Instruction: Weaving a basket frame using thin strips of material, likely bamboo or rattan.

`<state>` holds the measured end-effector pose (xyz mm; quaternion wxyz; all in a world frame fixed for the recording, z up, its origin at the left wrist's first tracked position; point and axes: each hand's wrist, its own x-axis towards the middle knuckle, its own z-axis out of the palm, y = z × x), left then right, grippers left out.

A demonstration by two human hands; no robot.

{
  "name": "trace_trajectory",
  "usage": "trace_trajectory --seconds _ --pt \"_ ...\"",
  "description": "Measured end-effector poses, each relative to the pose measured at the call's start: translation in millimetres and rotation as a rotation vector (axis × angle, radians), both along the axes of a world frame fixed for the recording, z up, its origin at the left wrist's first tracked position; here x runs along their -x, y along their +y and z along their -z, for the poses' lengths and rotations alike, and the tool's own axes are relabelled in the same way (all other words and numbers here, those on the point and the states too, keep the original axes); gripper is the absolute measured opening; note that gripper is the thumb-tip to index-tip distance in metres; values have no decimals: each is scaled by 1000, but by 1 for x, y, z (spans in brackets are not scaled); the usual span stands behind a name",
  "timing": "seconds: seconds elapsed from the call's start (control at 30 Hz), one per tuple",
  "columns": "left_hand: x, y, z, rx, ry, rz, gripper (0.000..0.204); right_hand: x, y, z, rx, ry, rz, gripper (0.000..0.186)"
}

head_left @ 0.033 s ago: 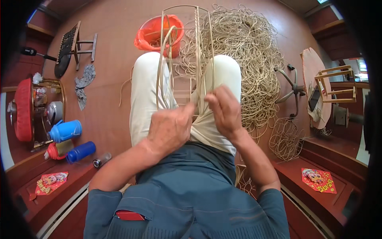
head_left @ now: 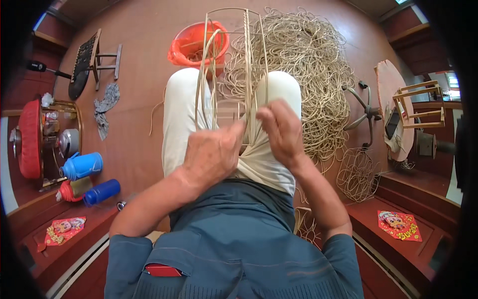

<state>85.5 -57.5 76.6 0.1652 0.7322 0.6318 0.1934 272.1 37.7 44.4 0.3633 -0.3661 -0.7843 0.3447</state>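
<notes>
An open frame of bent cane rods point(head_left: 247, 60) stands between my knees, one of its uprights wrapped in a twisted strand. My left hand point(head_left: 211, 157) is closed at the near end of the frame, thumb and forefinger pressed against the wrapped upright. Just to the right, my right hand point(head_left: 283, 134) is curled with fingertips pinched. It is slightly blurred, and any strand in its fingers is too thin to make out. My trousered knees point(head_left: 185, 94) flank the frame.
A large heap of loose cane strands point(head_left: 318, 74) covers the floor ahead to the right. Beyond my left knee stands a red bucket point(head_left: 219, 42). Flasks, including a light blue one point(head_left: 84, 165), are at left. A wheeled chair base point(head_left: 368, 112) is at right.
My right hand has risen a little, away from my lap. My left forearm has shifted slightly outward and now covers most of the small clear bottle at left.
</notes>
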Motion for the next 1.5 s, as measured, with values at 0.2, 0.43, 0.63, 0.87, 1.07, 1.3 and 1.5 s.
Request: trace_trajectory --seconds 0.2,0.43,0.63,0.87,1.07,1.3,1.5 --pt "26 99 -34 -145 74 29 10 29 90 -46 525 331 34 38" --pt "7 92 -20 -273 68 -7 7 36 87 -24 324 208 95 43" --pt "8 86 -22 -253 91 -17 6 48 79 -28 523 521 26 42" --pt "27 -1 -28 -279 140 -25 17 52 82 -27 461 449 147 36" --pt "129 -156 96 105 51 -608 16 51 86 -28 455 450 167 35" --pt "225 -331 200 574 133 -791 18 57 82 -30 533 522 98 30" --pt "232 -250 167 897 79 -287 47 52 82 -25 488 494 127 33"
